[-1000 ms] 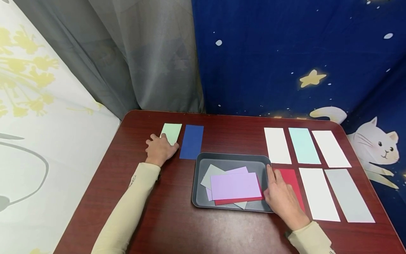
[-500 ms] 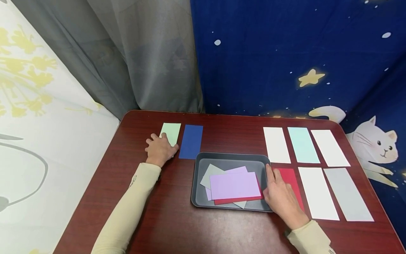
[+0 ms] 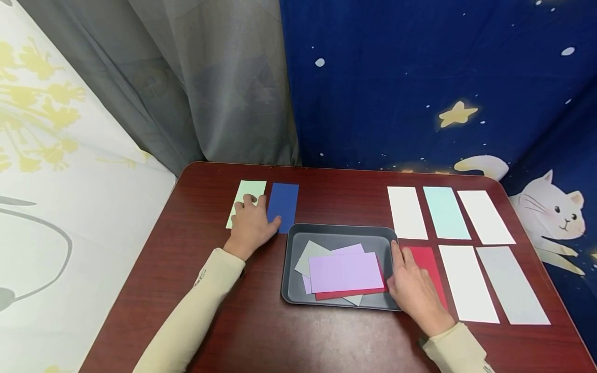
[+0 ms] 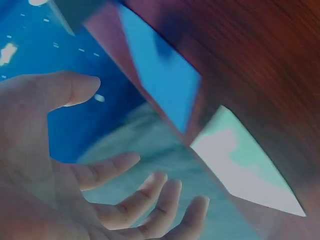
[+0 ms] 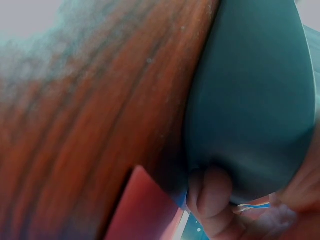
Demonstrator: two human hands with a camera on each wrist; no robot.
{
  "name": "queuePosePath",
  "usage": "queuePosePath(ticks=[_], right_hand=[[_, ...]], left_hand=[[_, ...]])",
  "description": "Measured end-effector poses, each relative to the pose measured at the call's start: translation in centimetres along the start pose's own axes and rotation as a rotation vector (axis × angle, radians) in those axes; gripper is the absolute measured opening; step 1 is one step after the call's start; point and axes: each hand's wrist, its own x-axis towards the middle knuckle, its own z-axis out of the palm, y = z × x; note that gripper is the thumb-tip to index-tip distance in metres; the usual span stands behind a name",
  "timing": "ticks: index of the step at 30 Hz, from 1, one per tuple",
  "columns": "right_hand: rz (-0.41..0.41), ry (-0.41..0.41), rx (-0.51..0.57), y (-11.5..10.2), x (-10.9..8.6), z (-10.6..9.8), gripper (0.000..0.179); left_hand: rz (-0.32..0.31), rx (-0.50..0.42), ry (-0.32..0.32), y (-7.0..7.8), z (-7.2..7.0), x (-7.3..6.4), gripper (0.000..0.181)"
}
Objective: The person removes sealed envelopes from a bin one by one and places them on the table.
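Note:
My left hand (image 3: 252, 228) hovers over the near part of a pale green card (image 3: 234, 213), its fingers spread and loosely bent. The left wrist view shows nothing between those fingers, apart from the green card (image 4: 245, 160). Just right of it lies a blue card (image 3: 285, 202), partly behind my thumb. My right hand (image 3: 415, 292) grips the right end of a dark grey tray (image 3: 373, 239). In the right wrist view its fingers (image 5: 215, 195) curl under the tray's outer wall (image 5: 250, 100). Inside the tray, a lilac card (image 3: 345, 272) tops several overlapping grey, lilac and red cards.
Right of the tray lie a red card (image 3: 428, 269), partly hidden by my right hand, white cards (image 3: 408, 212), a mint card (image 3: 446, 213) and a light grey card (image 3: 513, 287). The brown table (image 3: 261, 321) meets curtains (image 3: 242, 83) at its far edge.
My left hand has lifted from the green card's left side and shifted right, so that card's left edge shows. The right hand and tray have stayed in place.

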Motion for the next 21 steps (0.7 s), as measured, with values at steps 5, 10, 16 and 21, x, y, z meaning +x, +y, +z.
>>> queuePosePath(ticks=[5, 10, 16, 21], right_hand=[[0.0, 0.001, -0.001, 0.0, 0.0, -0.1, 0.079], [0.007, -0.007, 0.004, -0.1, 0.0, -0.1, 0.079], [0.008, -0.005, 0.006, -0.1, 0.0, 0.0, 0.079], [0.002, 0.009, 0.004, 0.0, 0.1, 0.1, 0.08]], left_hand=[[0.158, 0.025, 0.087, 2.2, 0.0, -1.6, 0.067], [0.312, 0.064, 0.138, 3.9, 0.6, -3.1, 0.065], [0.46, 0.099, 0.16, 5.9, 1.4, -5.1, 0.061], [0.58, 0.112, 0.063, 7.5, 1.8, -6.3, 0.061]])
